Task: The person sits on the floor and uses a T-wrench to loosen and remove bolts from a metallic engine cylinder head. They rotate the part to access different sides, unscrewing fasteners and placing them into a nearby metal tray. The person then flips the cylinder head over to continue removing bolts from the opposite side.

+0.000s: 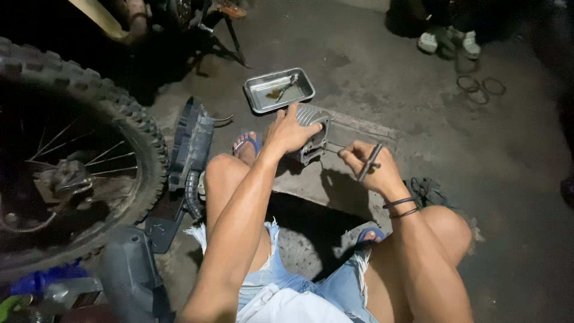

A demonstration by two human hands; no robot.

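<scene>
Concrete floor (382, 78) carries a finned engine cylinder (311, 128), left hand (291, 130) spread over it, right hand (369, 167) fingers pinching a thin tool (370, 161), work looking unfinished.

Dim, stained concrete floor (418, 113) beside a knobby spoked wheel (72, 161).

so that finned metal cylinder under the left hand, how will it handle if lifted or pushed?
The finned cylinder looks like solid cast metal: probably rigid and heavy for its size. The left hand steadies it, so it may tip or roll. The fins should offer grip, though oil could make it slippery.
</scene>
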